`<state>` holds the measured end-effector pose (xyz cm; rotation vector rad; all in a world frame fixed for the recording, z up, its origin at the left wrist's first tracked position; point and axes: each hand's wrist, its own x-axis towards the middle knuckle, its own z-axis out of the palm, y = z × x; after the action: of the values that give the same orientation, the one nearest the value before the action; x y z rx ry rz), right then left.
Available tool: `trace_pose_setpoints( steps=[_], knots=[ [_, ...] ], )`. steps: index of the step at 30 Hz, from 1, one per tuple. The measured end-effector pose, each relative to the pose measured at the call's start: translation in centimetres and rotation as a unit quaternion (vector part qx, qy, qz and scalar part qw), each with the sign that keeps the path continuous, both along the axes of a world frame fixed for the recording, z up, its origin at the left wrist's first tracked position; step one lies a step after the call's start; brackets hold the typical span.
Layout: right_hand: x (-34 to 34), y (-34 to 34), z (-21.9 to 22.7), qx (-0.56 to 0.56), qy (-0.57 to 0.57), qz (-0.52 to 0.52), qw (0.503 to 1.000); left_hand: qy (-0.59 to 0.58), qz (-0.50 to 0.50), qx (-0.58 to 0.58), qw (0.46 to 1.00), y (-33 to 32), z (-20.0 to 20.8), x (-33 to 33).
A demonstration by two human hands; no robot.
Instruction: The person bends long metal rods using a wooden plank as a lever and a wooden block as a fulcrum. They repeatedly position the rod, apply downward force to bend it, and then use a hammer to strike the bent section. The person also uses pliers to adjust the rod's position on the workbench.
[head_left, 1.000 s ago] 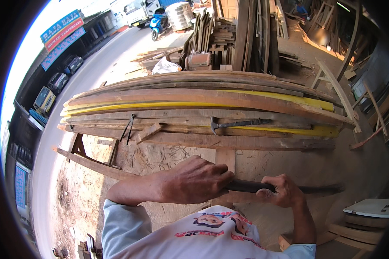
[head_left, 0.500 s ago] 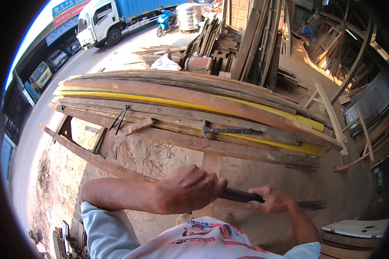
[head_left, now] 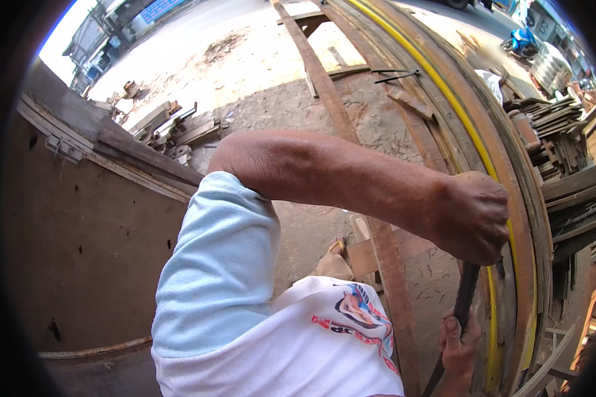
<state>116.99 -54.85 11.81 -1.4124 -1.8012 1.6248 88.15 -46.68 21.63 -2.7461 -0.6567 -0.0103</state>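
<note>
A long dark bar (head_left: 467, 291) slants down between my hands; its exact kind does not show. My left hand (head_left: 478, 217) is closed in a fist round its upper end, the arm stretched across in front of me. Lower down, my right hand (head_left: 459, 344) grips the same bar, thumb along it. Behind the bar lies a stack of long planks (head_left: 437, 63), some edged with yellow (head_left: 467, 112). Dark pincers (head_left: 397, 75) with spread handles rest on the stack, near a short wood block (head_left: 410, 104).
A narrow beam (head_left: 324, 86) runs lengthwise on the near side of the stack. Scrap wood (head_left: 172, 129) lies on the ground at left, beside a large brown panel (head_left: 106, 264). More timber (head_left: 576, 192) is piled at right. My sandalled foot (head_left: 338, 246) shows below.
My view has swung to the left, so the plank stack now runs down the right side. The bar has gone from nearly level to steep, still in both hands.
</note>
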Motion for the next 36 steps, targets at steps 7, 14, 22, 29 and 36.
trace_pose_setpoints(
  steps=[7, 14, 22, 29, 36],
  knots=[
    [-4.5, 2.1, -6.2, 0.238, -0.035, 0.030, 0.970, -0.017, 0.114, -0.051, 0.992, 0.7, -6.2, -2.6],
    [0.1, 0.8, -2.2, 0.136, -0.080, 0.047, 0.986, -0.055, 0.024, -0.011, 0.998, 0.8, -1.7, -0.2],
    [-5.3, 3.2, -7.6, 0.206, -0.083, 0.069, 0.973, -0.060, 0.086, -0.080, 0.991, 2.8, -9.9, -4.6],
    [-5.4, 1.0, -6.7, 0.162, -0.101, 0.065, 0.980, -0.068, 0.103, -0.121, 0.985, 1.3, -10.6, -3.9],
    [-7.0, 2.6, -12.4, 0.170, -0.088, 0.085, 0.978, -0.078, 0.122, -0.159, 0.977, 2.5, -18.9, -5.8]
  ],
)
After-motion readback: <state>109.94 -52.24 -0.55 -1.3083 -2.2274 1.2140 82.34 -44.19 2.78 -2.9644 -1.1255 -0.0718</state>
